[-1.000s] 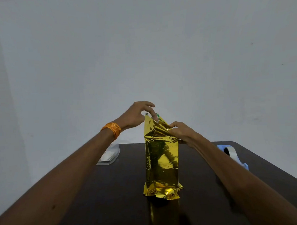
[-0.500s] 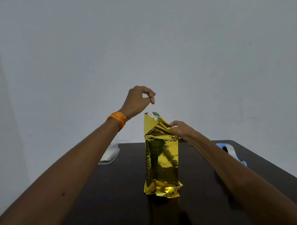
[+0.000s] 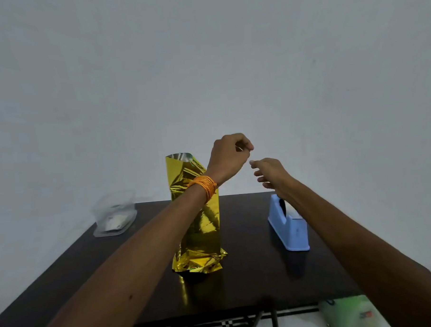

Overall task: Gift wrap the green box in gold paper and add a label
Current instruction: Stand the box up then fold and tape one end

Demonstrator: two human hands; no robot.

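Your left hand [image 3: 230, 159] is raised, forearm angled across to the right, fingers curled, thumb pinched against forefinger. Your right hand [image 3: 271, 173] is just beside and below it, fingers loosely spread, holding nothing.

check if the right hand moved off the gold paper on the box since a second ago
Yes. The right hand has left the top fold of the gold-wrapped box and moved to the right of it, now raised above the blue tape dispenser.
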